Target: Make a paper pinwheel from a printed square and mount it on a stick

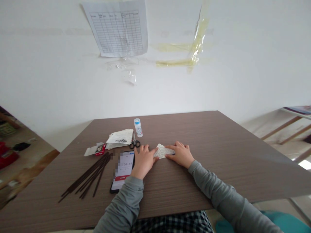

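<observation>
A small piece of printed paper lies on the table between my hands, apparently folded. My left hand has its thumb and index finger at the paper's left edge. From the other side, my right hand grips the right part with thumb and forefinger. Just left of my left hand rests a phone with a timer on its screen. Scissors with black handles lie beyond my left hand, beside a stack of printed paper sheets.
A clear glue bottle with a blue band stands behind the scissors. Farther left are an open red box of small metal pieces and several thin dark brown sticks. The brown table meets a white wall with a taped sheet.
</observation>
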`<state>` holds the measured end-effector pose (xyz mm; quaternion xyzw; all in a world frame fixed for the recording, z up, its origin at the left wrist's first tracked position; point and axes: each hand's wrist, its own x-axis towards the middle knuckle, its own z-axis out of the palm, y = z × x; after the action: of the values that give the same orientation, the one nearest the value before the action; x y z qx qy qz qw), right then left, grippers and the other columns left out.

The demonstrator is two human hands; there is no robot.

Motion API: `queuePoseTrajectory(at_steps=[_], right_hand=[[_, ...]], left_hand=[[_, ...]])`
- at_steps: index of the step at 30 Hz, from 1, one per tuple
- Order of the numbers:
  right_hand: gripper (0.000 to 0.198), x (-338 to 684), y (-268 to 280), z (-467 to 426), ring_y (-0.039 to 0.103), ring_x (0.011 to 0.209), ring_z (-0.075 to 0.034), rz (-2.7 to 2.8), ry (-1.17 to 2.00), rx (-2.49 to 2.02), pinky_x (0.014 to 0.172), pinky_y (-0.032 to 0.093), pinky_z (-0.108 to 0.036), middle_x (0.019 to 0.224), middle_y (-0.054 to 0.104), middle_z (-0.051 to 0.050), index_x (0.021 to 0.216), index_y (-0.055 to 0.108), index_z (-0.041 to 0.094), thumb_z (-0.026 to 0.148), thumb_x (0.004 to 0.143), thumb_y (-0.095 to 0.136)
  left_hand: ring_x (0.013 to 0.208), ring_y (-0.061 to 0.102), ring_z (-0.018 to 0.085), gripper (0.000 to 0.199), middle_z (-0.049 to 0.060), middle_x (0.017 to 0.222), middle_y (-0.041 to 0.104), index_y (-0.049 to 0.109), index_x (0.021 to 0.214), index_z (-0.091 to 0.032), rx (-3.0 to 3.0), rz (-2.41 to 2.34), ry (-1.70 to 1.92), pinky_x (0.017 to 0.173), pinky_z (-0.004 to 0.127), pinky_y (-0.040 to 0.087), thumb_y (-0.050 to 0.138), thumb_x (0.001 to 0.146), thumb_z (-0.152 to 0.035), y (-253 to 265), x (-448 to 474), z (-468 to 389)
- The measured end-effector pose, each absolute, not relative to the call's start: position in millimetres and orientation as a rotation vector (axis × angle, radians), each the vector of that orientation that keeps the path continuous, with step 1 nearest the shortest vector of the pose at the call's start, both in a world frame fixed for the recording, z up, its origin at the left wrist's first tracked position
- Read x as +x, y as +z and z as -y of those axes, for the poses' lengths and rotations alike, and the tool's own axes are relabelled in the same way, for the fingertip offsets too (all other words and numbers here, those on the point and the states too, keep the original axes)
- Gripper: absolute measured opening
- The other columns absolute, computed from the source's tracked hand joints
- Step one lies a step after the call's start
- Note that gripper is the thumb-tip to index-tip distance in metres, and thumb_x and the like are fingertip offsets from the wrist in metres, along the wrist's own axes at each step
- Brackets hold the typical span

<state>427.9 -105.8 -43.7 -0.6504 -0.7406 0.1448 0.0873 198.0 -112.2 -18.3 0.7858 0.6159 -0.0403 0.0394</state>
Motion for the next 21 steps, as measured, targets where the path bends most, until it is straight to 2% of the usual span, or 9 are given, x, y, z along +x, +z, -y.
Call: queuePoseTrajectory(at_steps=[7, 13, 18, 21], right_hand=[[0.054, 434, -45, 104, 0.077, 0.147, -0.042, 2.178, 0.466, -1.929, 0.126, 0.055, -0.056, 0.148, 0.084, -0.014, 0.173, 0.088, 0.045, 0.044, 0.119, 0.091], [0.058, 456, -43, 101, 0.075, 0.150, -0.040, 2.120, 0.542, -2.019, 0.132, 0.050, -0.058, 0.150, 0.081, -0.014, 0.178, 0.085, 0.045, 0.042, 0.120, 0.087], [0.061, 474, -42, 98, 0.070, 0.154, -0.043, 2.097, 0.575, -2.080, 0.132, 0.048, -0.060, 0.154, 0.080, -0.014, 0.178, 0.084, 0.050, 0.043, 0.118, 0.088], [0.063, 479, -41, 95, 0.069, 0.156, -0.043, 2.075, 0.590, -2.110, 0.131, 0.049, -0.060, 0.155, 0.080, -0.014, 0.178, 0.083, 0.052, 0.037, 0.116, 0.087]], left_hand=[[0.179, 0.059, 0.047, 0.055, 0.015, 0.192, 0.071, 0.079, 0.182, -0.049, 2.389, -1.882, -0.108, 0.151, 0.082, 0.043, 0.072, 0.128, -0.046, -18, 197, 111], [0.183, 0.058, 0.048, 0.058, 0.018, 0.196, 0.068, 0.076, 0.187, -0.046, 2.367, -1.874, -0.133, 0.153, 0.084, 0.040, 0.070, 0.129, -0.043, -15, 199, 112], [0.181, 0.060, 0.047, 0.057, 0.017, 0.195, 0.069, 0.076, 0.186, -0.048, 2.373, -1.878, -0.129, 0.152, 0.082, 0.042, 0.070, 0.129, -0.045, -16, 199, 112], [0.179, 0.061, 0.047, 0.057, 0.015, 0.193, 0.070, 0.077, 0.185, -0.050, 2.388, -1.878, -0.123, 0.152, 0.081, 0.043, 0.070, 0.129, -0.045, -17, 198, 111]])
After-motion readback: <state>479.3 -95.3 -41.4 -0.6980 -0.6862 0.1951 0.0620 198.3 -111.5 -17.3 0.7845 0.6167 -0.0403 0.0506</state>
